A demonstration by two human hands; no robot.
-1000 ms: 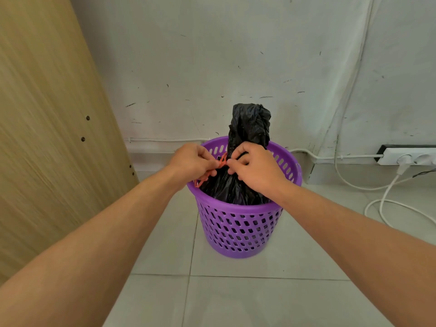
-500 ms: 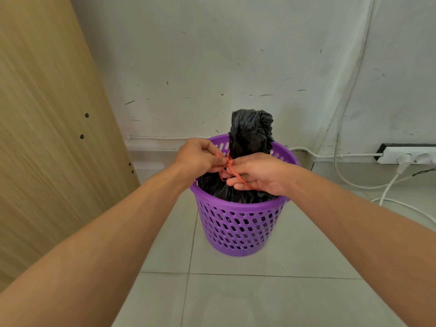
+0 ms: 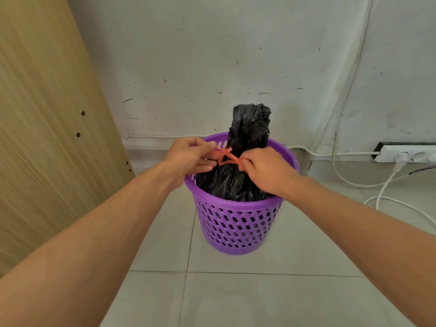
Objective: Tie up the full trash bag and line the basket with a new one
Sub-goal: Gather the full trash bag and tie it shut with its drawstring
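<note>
Tying step: the left hand (image 3: 188,156) and right hand (image 3: 264,168) pinch the orange drawstring (image 3: 226,155) crossed between their fingertips on the black trash bag (image 3: 247,131), so next likely comes pulling the ends apart.

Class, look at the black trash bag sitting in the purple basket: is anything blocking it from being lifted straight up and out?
Nothing visible does. The black trash bag stands in the purple basket, its gathered top above the rim, open space overhead. Left hand and right hand pinch the orange tie at its neck.
</note>
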